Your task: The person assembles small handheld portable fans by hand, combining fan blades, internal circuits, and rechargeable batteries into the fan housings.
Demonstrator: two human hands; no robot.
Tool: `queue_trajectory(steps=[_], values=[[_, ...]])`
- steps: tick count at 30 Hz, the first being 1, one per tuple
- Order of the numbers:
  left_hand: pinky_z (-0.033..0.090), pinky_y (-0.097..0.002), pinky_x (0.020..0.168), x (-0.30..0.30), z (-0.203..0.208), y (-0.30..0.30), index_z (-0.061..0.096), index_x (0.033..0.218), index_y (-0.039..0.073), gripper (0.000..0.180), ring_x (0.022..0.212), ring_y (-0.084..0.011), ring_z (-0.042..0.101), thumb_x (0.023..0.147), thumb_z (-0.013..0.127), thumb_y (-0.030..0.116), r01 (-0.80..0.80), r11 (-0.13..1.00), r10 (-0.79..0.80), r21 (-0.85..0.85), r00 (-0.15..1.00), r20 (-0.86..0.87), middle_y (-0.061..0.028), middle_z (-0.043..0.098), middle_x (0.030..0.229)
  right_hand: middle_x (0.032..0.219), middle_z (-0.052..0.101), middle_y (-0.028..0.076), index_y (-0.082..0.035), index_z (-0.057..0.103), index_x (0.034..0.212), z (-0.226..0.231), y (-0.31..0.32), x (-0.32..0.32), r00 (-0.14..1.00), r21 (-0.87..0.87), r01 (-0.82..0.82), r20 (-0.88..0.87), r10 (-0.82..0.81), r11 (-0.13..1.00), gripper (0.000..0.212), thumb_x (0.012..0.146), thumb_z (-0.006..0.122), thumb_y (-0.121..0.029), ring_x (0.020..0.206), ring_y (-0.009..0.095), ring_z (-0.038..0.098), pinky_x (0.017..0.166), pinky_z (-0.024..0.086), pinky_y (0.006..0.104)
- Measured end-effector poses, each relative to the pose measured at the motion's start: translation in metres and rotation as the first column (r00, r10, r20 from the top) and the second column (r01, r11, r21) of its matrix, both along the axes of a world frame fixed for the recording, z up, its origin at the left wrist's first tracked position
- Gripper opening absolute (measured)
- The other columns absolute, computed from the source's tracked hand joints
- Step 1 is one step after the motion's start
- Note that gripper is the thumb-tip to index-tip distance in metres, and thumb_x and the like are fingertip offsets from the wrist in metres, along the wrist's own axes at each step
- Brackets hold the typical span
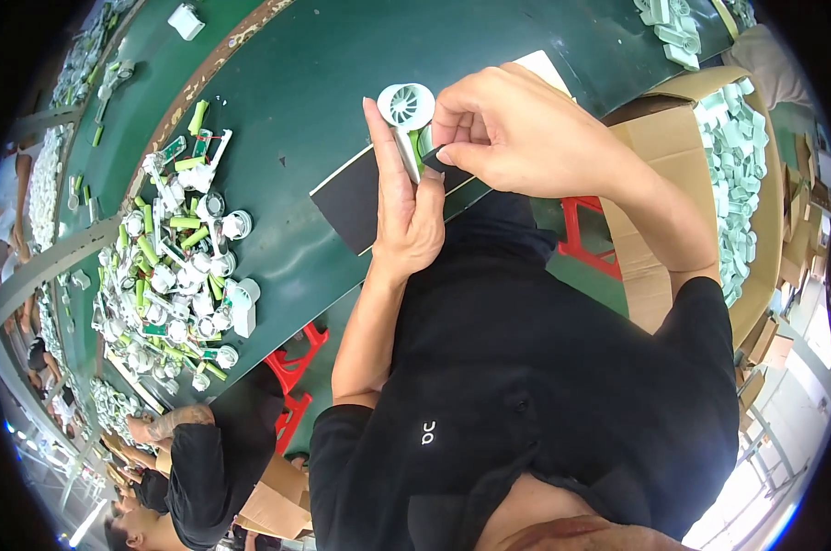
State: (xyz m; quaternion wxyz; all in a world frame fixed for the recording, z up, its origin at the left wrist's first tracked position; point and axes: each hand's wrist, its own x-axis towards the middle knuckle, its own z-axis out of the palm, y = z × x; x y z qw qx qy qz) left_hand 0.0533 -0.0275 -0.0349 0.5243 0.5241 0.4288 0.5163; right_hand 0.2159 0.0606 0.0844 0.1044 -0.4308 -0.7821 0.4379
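Note:
My left hand is closed around the handle of a small pale-mint handheld fan, its round bladed head pointing away from me. Inside the handle a bright green cylinder, which looks like a battery, partly shows. From the right, my right hand pinches a small black piece between thumb and fingertips, against or right beside the handle. My fingers hide part of that piece, so its kind cannot be told. Beneath the hands lies a dark flat board with a pale edge.
Left on the green table is a heap of fan parts with green cylinders and circuit boards. A cardboard box of mint shells stands at right. More shells lie far right. Red stools and a co-worker are nearby.

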Motion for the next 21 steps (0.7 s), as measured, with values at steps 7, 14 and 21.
queue_trajectory(steps=[7,14,21], values=[[0.021,-0.0395,0.125,-0.004,0.005,0.003,-0.014,0.162,-0.006,0.086,0.155,-0.0363,0.024,0.094,0.038,-0.007,-0.004,0.990,0.033,0.143,0.979,-0.203,-0.0296,0.013,0.168,0.078,0.071,0.021,0.005,0.069,0.081,-0.002,0.003,-0.013,1.000,0.025,0.010,-0.004,-0.010,1.000,0.011,0.079,0.064,-0.005,0.078,0.036,0.072,0.073,0.056,0.0441],[0.017,-0.0418,0.127,-0.004,0.000,0.002,-0.016,0.161,-0.007,0.085,0.158,-0.0386,0.015,0.094,0.037,-0.007,-0.014,0.997,0.024,0.073,0.991,-0.131,-0.0304,0.004,0.170,0.073,0.071,0.017,0.007,0.069,0.088,-0.016,0.000,-0.018,0.997,0.042,0.062,-0.038,-0.061,0.997,0.011,0.086,0.067,-0.004,0.068,0.026,0.071,0.066,0.055,0.0363],[0.017,-0.0463,0.126,0.002,-0.004,0.005,-0.022,0.158,-0.008,0.088,0.157,-0.0479,0.014,0.094,0.039,-0.005,-0.043,0.992,0.078,0.120,0.948,-0.308,-0.0379,0.003,0.167,0.073,0.070,0.020,0.006,0.069,0.085,-0.025,-0.005,-0.026,0.997,0.186,0.081,-0.004,-0.081,0.979,0.010,0.086,0.063,-0.003,0.068,0.031,0.072,0.065,0.055,0.0389]])
